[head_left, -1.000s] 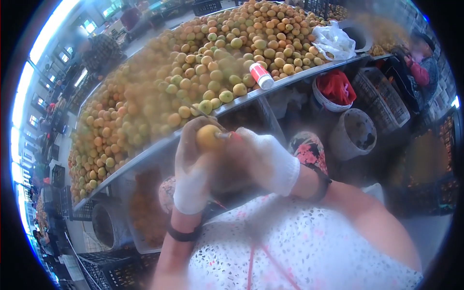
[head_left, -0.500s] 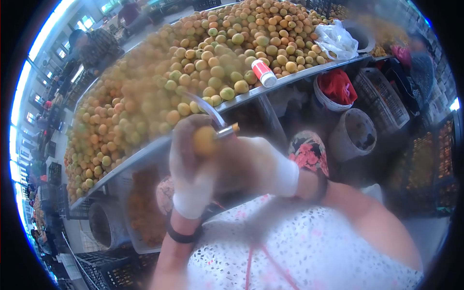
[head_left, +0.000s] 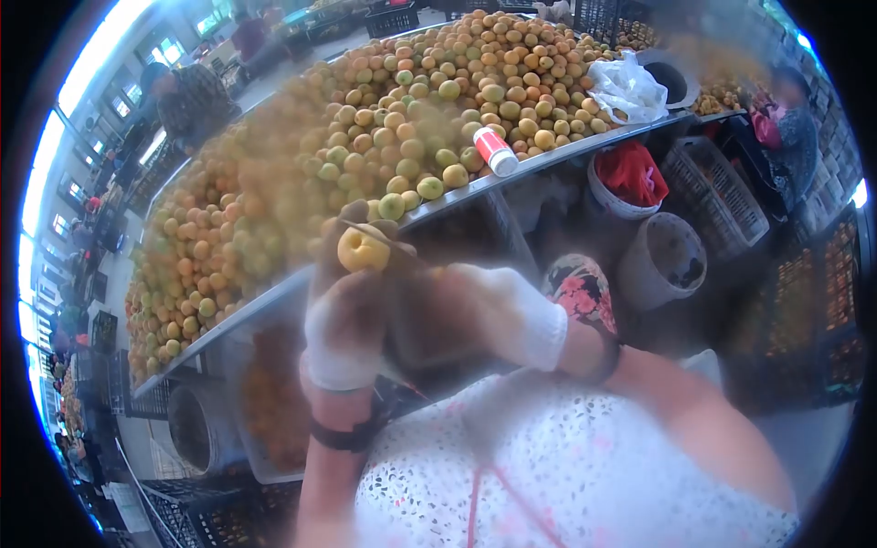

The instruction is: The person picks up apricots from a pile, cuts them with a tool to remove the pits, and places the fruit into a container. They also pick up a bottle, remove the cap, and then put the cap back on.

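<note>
My left hand [head_left: 340, 320], in a stained white glove, is closed around a yellow apricot [head_left: 362, 250], with a groove in its surface facing up. My right hand [head_left: 470, 306], gloved too, has its fingers wrapped round a small knife [head_left: 393, 241]. The thin blade lies against the apricot's right side; the handle is mostly hidden in the blurred fingers. Just beyond both hands rises a large heap of apricots [head_left: 438, 100] on a metal-edged table [head_left: 466, 188]. A red and white bottle [head_left: 495, 152] lies on its side at the near edge of the heap.
A white plastic bag [head_left: 630, 89] rests on the table's right end. Below stand a bucket with red cloth [head_left: 630, 176], a pale bucket [head_left: 664, 258] and a grey crate [head_left: 717, 196]. Under the table's left part is a bin [head_left: 274, 393] of orange fruit. Other people work farther off.
Both hands have shifted slightly up and left. The apricot has turned and shows its groove. The knife blade, which pointed up away from the fruit, now lies against it.
</note>
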`<action>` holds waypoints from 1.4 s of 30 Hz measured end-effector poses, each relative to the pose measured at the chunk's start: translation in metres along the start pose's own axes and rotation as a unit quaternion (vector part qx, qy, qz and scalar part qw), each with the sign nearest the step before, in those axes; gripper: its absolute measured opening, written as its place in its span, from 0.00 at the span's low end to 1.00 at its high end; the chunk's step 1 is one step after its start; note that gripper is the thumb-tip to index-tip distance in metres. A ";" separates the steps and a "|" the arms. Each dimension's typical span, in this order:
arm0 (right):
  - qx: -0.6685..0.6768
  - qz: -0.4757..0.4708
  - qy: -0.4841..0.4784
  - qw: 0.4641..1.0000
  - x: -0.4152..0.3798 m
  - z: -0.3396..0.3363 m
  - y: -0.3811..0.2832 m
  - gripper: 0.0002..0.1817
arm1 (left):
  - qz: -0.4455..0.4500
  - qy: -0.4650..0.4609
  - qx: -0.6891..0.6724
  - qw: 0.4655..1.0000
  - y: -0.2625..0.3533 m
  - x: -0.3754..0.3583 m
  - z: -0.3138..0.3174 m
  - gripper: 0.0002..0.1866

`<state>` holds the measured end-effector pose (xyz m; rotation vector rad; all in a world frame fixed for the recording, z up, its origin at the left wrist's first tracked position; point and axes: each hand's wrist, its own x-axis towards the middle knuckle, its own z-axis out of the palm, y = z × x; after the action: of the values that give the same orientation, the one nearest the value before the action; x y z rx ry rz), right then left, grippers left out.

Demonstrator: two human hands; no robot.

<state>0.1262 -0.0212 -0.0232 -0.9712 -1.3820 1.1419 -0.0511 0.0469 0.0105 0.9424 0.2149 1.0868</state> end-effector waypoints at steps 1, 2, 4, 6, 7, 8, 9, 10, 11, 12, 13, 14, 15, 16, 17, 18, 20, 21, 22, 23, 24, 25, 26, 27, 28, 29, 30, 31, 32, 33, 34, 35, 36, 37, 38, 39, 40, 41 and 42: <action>-0.062 -0.019 -0.005 0.998 -0.002 -0.001 0.000 0.14 | -0.005 0.019 0.013 1.000 0.000 -0.002 0.003 0.36; -0.124 -0.037 -0.011 0.992 -0.003 -0.001 -0.001 0.14 | -0.009 0.038 0.027 0.999 0.000 -0.004 0.005 0.35; -0.136 -0.051 0.002 0.989 -0.004 -0.001 -0.003 0.14 | -0.012 0.032 0.021 0.999 -0.001 -0.006 0.005 0.34; -0.148 -0.063 0.015 0.987 -0.004 -0.001 -0.005 0.14 | -0.018 0.027 0.014 0.999 -0.002 -0.006 0.007 0.33; -0.167 -0.081 0.024 0.982 -0.005 0.000 -0.003 0.14 | -0.009 0.030 0.019 0.999 -0.003 -0.008 0.009 0.33; -0.185 -0.100 0.033 0.977 -0.006 0.000 -0.002 0.14 | 0.000 0.033 0.023 0.999 -0.005 -0.008 0.012 0.32; -0.185 -0.103 0.034 0.977 -0.007 0.000 0.001 0.14 | 0.001 0.031 0.025 0.999 -0.006 -0.008 0.016 0.32; -0.187 -0.107 0.040 0.976 -0.008 0.002 0.004 0.14 | 0.008 0.045 0.044 0.998 -0.006 -0.009 0.022 0.32; -0.189 -0.112 0.047 0.974 -0.009 0.003 0.004 0.14 | 0.016 0.060 0.063 0.996 -0.006 -0.009 0.026 0.32; -0.190 -0.115 0.047 0.974 -0.009 0.003 0.002 0.14 | 0.018 0.058 0.063 0.996 -0.008 -0.008 0.029 0.32; -0.180 -0.102 0.048 0.977 -0.010 0.004 -0.003 0.15 | 0.028 0.051 0.050 0.997 -0.010 -0.007 0.030 0.30; -0.169 -0.089 0.050 0.980 -0.011 0.004 -0.005 0.15 | 0.036 0.044 0.036 0.998 -0.013 -0.006 0.032 0.29; -0.168 -0.090 0.052 0.980 -0.010 0.004 -0.003 0.15 | 0.035 0.042 0.037 0.998 -0.017 -0.005 0.034 0.29; -0.196 -0.090 0.068 0.974 -0.008 0.004 0.002 0.17 | 0.015 0.049 0.039 0.998 -0.021 -0.003 0.037 0.29; -0.223 -0.091 0.084 0.967 -0.006 0.004 0.004 0.18 | -0.005 0.055 0.042 0.998 -0.025 -0.001 0.040 0.30; -0.224 -0.092 0.087 0.966 -0.004 0.003 0.003 0.18 | -0.005 0.051 0.042 0.998 -0.031 0.002 0.040 0.30; -0.262 -0.096 0.108 0.954 -0.003 0.003 0.001 0.19 | -0.015 0.077 0.081 0.994 -0.044 0.005 0.036 0.37; -0.262 -0.094 0.110 0.954 -0.002 0.002 0.003 0.19 | -0.043 0.103 0.073 0.991 -0.047 0.005 0.037 0.39; -0.277 -0.111 0.110 0.948 0.000 0.000 0.007 0.19 | -0.045 0.103 0.073 0.991 -0.048 0.006 0.033 0.39; -0.293 -0.127 0.110 0.941 0.001 -0.002 0.010 0.19 | -0.039 0.097 0.070 0.992 -0.049 0.008 0.028 0.37; -0.293 -0.126 0.112 0.941 0.001 -0.004 0.010 0.19 | -0.033 0.091 0.068 0.993 -0.051 0.009 0.025 0.35; -0.295 -0.119 0.110 0.942 0.001 -0.006 0.010 0.19 | -0.035 0.090 0.067 0.993 -0.049 0.010 0.028 0.35; -0.296 -0.113 0.107 0.942 0.002 -0.006 0.010 0.19 | -0.002 0.114 0.118 0.986 -0.044 0.011 0.033 0.32; -0.296 -0.113 0.107 0.942 0.002 -0.006 0.011 0.19 | 0.031 0.138 0.170 0.975 -0.041 0.012 0.035 0.29; -0.310 -0.110 0.107 0.938 0.003 -0.005 0.014 0.18 | 0.031 0.138 0.170 0.975 -0.041 0.014 0.035 0.29; -0.324 -0.105 0.106 0.934 0.003 -0.004 0.015 0.18 | 0.043 0.140 0.163 0.976 -0.040 0.015 0.034 0.25; -0.324 -0.104 0.103 0.935 0.003 -0.003 0.015 0.18 | 0.055 0.143 0.156 0.976 -0.039 0.015 0.032 0.21; -0.333 -0.103 0.105 0.931 0.005 -0.003 0.015 0.17 | 0.020 0.112 0.120 0.986 -0.040 0.014 0.020 0.19; -0.342 -0.103 0.109 0.928 0.007 -0.003 0.014 0.17 | 0.021 0.112 0.121 0.986 -0.043 0.014 0.012 0.19; -0.342 -0.104 0.109 0.928 0.008 -0.003 0.012 0.17 | 0.001 0.116 0.111 0.987 -0.046 0.015 0.005 0.23; -0.327 -0.117 0.108 0.932 0.009 -0.004 0.011 0.17 | -0.019 0.120 0.101 0.987 -0.047 0.016 0.003 0.28; -0.311 -0.130 0.106 0.936 0.008 -0.004 0.011 0.17 | -0.020 0.120 0.101 0.988 -0.047 0.015 0.005 0.28; -0.311 -0.128 0.107 0.936 0.006 -0.005 0.011 0.17 | 0.049 0.113 0.230 0.965 -0.047 0.014 0.009 0.29; -0.329 -0.114 0.108 0.931 0.004 -0.005 0.011 0.17 | 0.118 0.104 0.354 0.922 -0.047 0.015 0.013 0.30; -0.347 -0.099 0.110 0.926 0.003 -0.005 0.012 0.17 | 0.119 0.103 0.354 0.922 -0.046 0.015 0.015 0.30; -0.347 -0.099 0.110 0.926 0.002 -0.005 0.014 0.17 | 0.084 0.096 0.342 0.931 -0.045 0.014 0.016 0.32; -0.344 -0.097 0.112 0.927 0.002 -0.004 0.015 0.17 | 0.049 0.090 0.329 0.939 -0.045 0.012 0.017 0.35; -0.342 -0.095 0.114 0.928 0.001 -0.004 0.016 0.17 | 0.050 0.091 0.329 0.938 -0.047 0.012 0.015 0.35; -0.343 -0.097 0.112 0.928 0.002 -0.004 0.017 0.17 | -0.011 0.120 0.204 0.971 -0.051 0.012 0.010 0.37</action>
<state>0.1292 -0.0153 -0.0395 -1.3637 -1.6752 0.3648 -0.0058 0.0441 -0.0177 1.1690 0.6661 1.1583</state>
